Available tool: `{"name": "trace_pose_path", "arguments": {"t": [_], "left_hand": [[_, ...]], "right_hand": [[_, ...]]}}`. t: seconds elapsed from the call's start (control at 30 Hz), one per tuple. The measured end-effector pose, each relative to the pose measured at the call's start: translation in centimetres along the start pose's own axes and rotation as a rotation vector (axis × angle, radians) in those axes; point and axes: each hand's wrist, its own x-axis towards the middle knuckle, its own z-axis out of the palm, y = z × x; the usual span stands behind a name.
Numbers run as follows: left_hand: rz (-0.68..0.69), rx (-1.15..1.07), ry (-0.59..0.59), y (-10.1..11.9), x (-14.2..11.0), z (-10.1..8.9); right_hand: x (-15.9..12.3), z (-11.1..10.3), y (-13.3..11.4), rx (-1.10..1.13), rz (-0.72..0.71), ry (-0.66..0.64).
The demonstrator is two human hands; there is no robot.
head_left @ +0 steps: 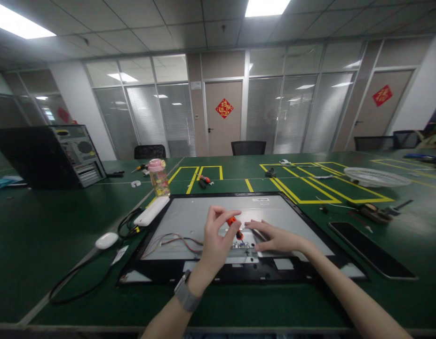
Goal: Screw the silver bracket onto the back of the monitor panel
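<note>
A screwdriver (232, 221) with a red-orange and black handle stands tilted, its shaft pointing down at a metal bracket (253, 253) near the panel's front edge. My left hand (218, 235), a watch on its wrist, is closed on the top of the handle with thumb and fingers. My right hand (274, 235) lies just right of the screwdriver, fingers stretched out over the bracket and panel, holding nothing. Beneath both hands is a black-framed display panel (200, 207), grey back up. Thin wires (178, 238) run across its left side. The screwdriver's tip is too small to make out.
Left of the panel are a white power strip (152, 212), a white mouse-shaped item (107, 240), black cables and a drink bottle (158, 176). A black computer case (44, 157) stands farther left. On the right lie a dark flat slab (371, 249), a tool (376, 212) and a white basket (376, 176).
</note>
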Motion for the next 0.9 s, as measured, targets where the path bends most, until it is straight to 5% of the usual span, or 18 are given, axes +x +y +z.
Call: {"name": "trace_pose_path", "arguments": {"t": [0.6, 0.9], "left_hand": [[-0.052, -0.056, 0.011, 0.44, 0.27, -0.03], [-0.145, -0.212, -0.081, 0.66, 0.23, -0.18]], "right_hand": [[-0.06, -0.07, -0.19, -0.007, 0.013, -0.009], [-0.03, -0.03, -0.2, -0.009, 0.011, -0.006]]}}
